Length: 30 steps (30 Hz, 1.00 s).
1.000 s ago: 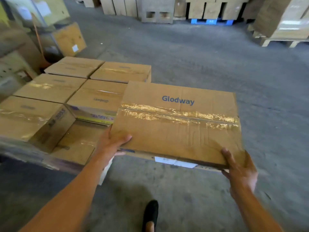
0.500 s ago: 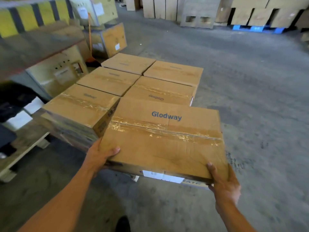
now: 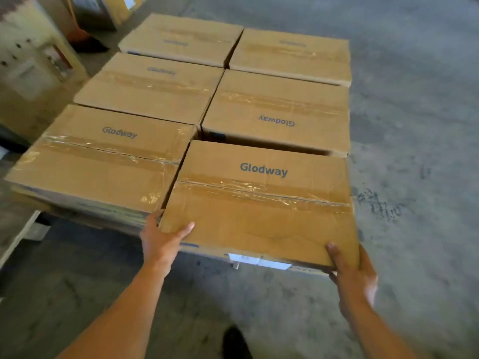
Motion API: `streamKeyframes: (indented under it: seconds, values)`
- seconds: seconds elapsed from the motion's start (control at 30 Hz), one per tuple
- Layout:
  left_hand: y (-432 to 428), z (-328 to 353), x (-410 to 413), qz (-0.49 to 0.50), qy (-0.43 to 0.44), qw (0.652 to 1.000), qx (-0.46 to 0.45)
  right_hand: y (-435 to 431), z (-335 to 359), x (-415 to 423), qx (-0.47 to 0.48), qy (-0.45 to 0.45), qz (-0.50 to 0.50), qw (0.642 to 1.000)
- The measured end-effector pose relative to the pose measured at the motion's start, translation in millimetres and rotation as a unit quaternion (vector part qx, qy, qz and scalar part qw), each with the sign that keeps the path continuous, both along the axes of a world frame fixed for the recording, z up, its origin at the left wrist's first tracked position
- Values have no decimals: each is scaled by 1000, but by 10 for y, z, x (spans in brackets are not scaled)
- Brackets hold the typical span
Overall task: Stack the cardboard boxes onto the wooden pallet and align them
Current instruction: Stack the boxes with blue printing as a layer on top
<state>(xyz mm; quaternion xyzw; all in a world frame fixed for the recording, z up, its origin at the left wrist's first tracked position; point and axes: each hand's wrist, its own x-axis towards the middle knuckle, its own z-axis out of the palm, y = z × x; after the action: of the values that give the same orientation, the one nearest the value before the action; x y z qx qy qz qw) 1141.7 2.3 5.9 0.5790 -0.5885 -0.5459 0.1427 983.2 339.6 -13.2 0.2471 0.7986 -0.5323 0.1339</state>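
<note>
Nearest of all, just short of the carried box (image 3: pixel 259 203), a dark shoe (image 3: pixel 234 343) is seen on the grey concrete floor (image 3: pixel 414 125), between two bare forearms. At the near left corner of the carried box, the left hand (image 3: pixel 160 242) is clamped on. Its thumb is laid flat on the taped top, while its fingers are curled round the side and mostly hidden. At the near right corner, the right hand (image 3: pixel 355 275) is wrapped over the edge in the same way, thumb on top and fingers tucked beneath.

The carried box, printed "Glodway", is held in the near right place of a layer two boxes wide and three deep. Whether its base is set down cannot be told. Against its left side a neighbouring box (image 3: pixel 103 161) is found. Behind it, across a narrow dark gap, a box with upside-down lettering (image 3: pixel 277 112) is seen, with a middle left box (image 3: pixel 153 92) beside that. Farthest from the carried box, a far left box (image 3: pixel 181 37) and a far right box (image 3: pixel 293 53) are set side by side.
</note>
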Motion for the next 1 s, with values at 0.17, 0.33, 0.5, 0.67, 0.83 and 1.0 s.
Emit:
streamKeyframes:
  seconds: [0.17,0.33,0.5,0.67,0.83,1.0]
  values:
    - [42,-58,-147,66,-69,995,-34,-146,-90,-18,38,-10,-1,999]
    - [33,-85,-319,118,-63,990,-41,-293,-18,-125,69,1,25,997]
    - [-22,-88,-395,152,-20,987,-49,-279,57,-148,91,-23,72,993]
    - [20,-118,-415,169,-15,984,-58,-94,161,-317,105,-23,152,983]
    - [147,8,-567,195,-91,972,-93,-85,348,-699,178,17,270,946]
    - [328,165,-790,214,-164,947,-173,-202,335,-1428,185,185,431,863]
